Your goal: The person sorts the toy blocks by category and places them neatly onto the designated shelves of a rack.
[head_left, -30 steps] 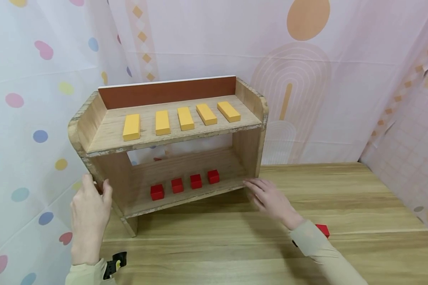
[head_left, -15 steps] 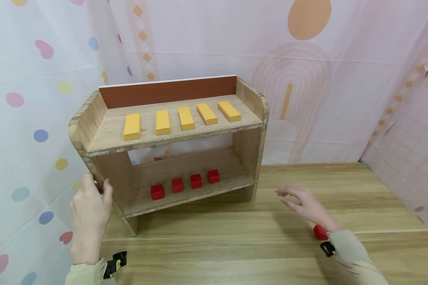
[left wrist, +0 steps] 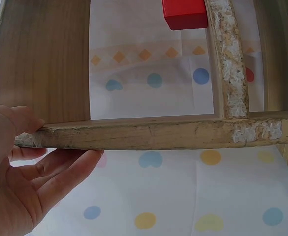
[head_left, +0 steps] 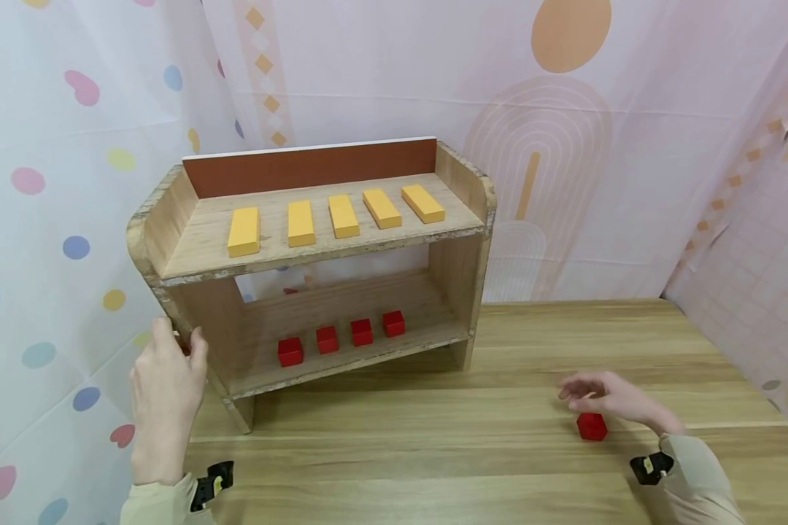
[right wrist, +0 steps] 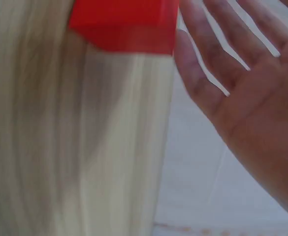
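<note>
My left hand [head_left: 167, 405] grips the left side panel of a small wooden shelf [head_left: 328, 266], thumb on the inner face and fingers behind, as the left wrist view shows. My right hand [head_left: 620, 399] hovers just above and behind a loose red block [head_left: 592, 427] on the table, fingers loosely bent and holding nothing. In the right wrist view that red block [right wrist: 126, 24] is close to the fingers, with the palm bare. Several red blocks [head_left: 327, 340] stand in a row on the lower shelf. Several yellow oblong blocks [head_left: 344, 216] lie spaced out on the upper shelf.
The shelf stands at an angle on a wood-grain table [head_left: 400, 452], its right leg near the middle. Patterned cloth [head_left: 545, 146] hangs behind and on both sides. A brown back strip [head_left: 308, 168] rises along the upper shelf's rear.
My right hand has moved away from the shelf's lower right corner, rightward and toward me, to the loose red block. The left hand keeps its grip, and the blocks have not moved.
</note>
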A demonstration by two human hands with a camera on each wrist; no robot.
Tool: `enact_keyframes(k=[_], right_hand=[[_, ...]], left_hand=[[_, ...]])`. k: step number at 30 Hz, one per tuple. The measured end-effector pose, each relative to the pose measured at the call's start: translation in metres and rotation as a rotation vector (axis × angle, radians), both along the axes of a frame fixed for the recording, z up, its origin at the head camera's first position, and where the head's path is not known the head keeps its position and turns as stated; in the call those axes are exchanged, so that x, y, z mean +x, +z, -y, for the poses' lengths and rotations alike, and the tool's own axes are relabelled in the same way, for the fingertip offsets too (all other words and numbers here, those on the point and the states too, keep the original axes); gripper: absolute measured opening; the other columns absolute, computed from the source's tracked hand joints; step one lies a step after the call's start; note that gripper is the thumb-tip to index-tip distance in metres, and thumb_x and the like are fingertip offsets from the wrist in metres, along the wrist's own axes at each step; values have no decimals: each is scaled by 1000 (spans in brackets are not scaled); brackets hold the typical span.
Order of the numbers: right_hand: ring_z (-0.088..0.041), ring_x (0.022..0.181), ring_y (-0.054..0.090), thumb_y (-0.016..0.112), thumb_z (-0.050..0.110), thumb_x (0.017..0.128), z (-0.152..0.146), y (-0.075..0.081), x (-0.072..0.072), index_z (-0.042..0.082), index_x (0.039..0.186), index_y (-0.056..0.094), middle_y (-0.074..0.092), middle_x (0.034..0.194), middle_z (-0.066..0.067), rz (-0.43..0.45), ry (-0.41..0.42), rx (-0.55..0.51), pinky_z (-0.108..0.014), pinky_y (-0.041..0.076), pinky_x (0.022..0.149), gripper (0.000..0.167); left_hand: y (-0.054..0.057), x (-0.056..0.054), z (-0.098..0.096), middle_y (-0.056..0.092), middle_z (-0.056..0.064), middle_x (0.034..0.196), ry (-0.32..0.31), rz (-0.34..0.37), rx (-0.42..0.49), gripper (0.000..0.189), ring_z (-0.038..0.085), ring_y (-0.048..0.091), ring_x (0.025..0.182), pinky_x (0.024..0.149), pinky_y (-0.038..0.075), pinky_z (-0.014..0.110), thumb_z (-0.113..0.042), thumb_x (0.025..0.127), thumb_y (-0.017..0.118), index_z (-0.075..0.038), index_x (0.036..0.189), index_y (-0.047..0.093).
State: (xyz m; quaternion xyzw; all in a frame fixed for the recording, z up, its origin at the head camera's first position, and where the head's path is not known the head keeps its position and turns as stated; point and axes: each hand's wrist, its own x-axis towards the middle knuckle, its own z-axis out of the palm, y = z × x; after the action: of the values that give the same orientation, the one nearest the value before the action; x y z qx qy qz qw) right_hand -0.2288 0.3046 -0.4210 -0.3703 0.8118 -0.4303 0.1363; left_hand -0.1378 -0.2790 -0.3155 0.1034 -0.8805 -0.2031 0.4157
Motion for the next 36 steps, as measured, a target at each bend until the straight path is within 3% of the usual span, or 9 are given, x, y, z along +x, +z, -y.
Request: enact_keyframes(k=[5,9,21,27,36], right_hand=[[-2,97,62,59,0,89,-13,-6,2,-18,112,50,66,105,-17,188,123,-24,-18,49,81,31],[-4,97,59,61,-3,86,-18,-10,5,-15,112,49,63,108,-8,288,150,-46,-18,46,82,31],[-1,93,58,63,-3,82,-23,-18,5,-12,108,49,61,104,-3,180,123,-31,-19,47,77,31],[1,91,60,65,2,84,-21,-17,6,-11,110,54,66,102,7,218,47,11,-18,47,75,31],[2,91,61,64,3,85,-10,-13,5,-14,112,55,68,105,-8,185,28,39,-19,49,73,33]], left_hand=[[0,0,0,55,30,75,-3,0,4,22,48,54,56,47,40,53,-12,94,50,10,97,44],[0,0,0,55,29,76,1,16,10,23,48,55,57,47,40,52,-12,95,50,9,98,44],[0,-1,0,56,31,79,8,59,34,26,49,56,61,50,43,53,-15,96,49,10,101,45],[0,-1,0,56,32,82,11,85,48,27,51,57,64,51,44,54,-15,96,48,10,103,44],[1,-1,0,56,32,79,8,49,31,25,51,56,62,51,43,55,-14,95,49,10,101,44]])
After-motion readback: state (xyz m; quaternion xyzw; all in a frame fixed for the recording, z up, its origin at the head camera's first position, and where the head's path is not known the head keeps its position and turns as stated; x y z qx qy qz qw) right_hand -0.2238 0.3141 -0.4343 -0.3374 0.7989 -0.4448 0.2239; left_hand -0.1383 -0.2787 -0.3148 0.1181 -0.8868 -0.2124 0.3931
